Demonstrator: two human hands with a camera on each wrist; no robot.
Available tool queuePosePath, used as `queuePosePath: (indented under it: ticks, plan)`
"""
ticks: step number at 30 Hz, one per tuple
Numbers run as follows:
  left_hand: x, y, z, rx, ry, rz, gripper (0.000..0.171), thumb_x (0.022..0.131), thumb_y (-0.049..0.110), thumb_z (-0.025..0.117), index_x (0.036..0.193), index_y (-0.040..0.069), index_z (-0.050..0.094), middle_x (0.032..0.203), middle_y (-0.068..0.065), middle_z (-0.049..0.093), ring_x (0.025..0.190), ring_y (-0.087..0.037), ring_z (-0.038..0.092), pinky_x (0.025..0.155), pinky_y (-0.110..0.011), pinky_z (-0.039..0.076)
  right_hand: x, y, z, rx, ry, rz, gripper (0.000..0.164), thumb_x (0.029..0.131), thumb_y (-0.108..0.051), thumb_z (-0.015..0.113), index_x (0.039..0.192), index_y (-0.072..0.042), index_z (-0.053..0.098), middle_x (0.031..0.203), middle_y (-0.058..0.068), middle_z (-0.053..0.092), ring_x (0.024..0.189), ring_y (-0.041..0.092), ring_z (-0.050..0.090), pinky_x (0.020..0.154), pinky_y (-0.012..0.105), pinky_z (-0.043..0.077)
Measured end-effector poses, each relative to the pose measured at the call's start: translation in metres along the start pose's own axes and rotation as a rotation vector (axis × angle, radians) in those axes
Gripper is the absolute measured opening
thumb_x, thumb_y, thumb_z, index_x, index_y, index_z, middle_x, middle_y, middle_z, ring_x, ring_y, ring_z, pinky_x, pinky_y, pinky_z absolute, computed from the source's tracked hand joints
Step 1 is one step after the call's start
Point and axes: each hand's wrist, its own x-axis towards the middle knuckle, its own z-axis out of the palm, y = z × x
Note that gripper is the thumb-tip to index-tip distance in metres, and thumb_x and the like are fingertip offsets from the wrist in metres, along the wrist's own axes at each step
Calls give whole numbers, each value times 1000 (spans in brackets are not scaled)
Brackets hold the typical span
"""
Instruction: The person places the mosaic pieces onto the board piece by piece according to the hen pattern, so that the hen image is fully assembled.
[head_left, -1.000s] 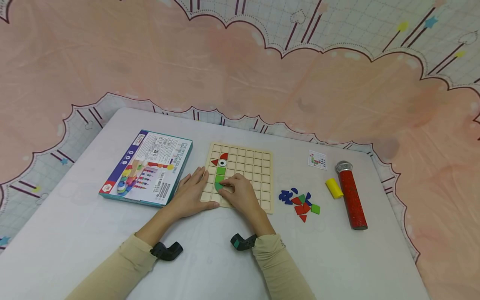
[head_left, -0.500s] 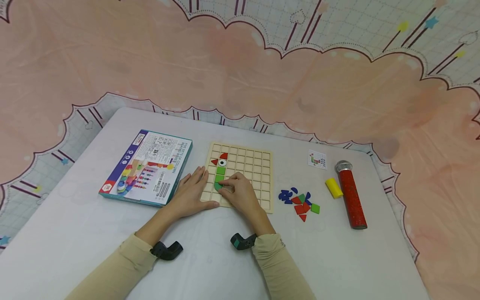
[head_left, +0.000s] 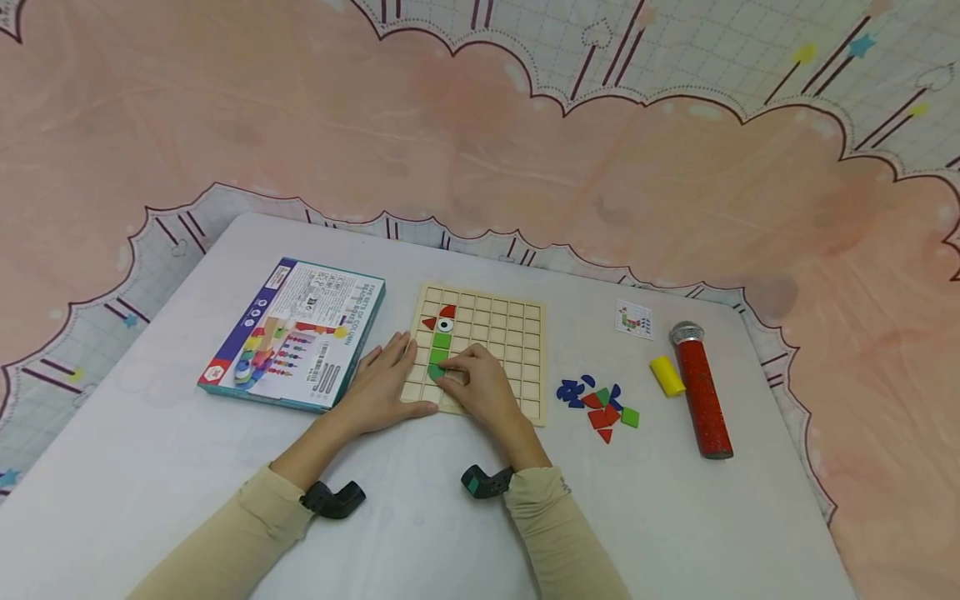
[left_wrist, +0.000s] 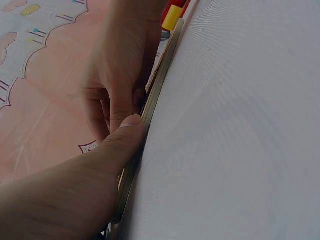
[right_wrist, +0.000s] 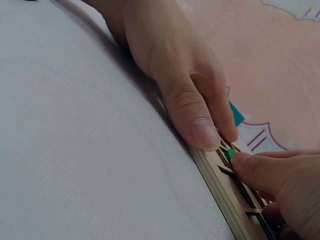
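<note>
On the white table lies a wooden grid board (head_left: 506, 350). Its left part carries two red tiles, a white tile with an eye (head_left: 446, 325) and a column of green square tiles (head_left: 440, 347). My right hand (head_left: 483, 387) pinches a green rounded tile (head_left: 436, 372) at the lower end of that column, between thumb and fingertips. The same tile (right_wrist: 230, 154) shows in the right wrist view, low against the board's slots. My left hand (head_left: 380, 387) rests along the board's left side, fingers extended, its thumb (left_wrist: 131, 121) touching the near edge.
A boxed set (head_left: 296, 333) lies left of the board. Right of it are loose blue, red and green tiles (head_left: 600, 408), a small picture card (head_left: 634, 319), a yellow cylinder (head_left: 667, 377) and a red microphone (head_left: 703, 396).
</note>
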Motion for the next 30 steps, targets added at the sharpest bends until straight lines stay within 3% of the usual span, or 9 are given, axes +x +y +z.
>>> queuePosePath:
  ticks: [30]
  plan:
    - [1, -3, 2, 6, -4, 2, 110, 74, 63, 69, 147, -6, 24, 157, -20, 17, 148, -32, 7, 118, -52, 8, 0, 2, 1, -15, 24, -14, 23, 83, -27, 73, 103, -15, 74, 98, -1, 60, 66, 6, 44, 58, 17, 39]
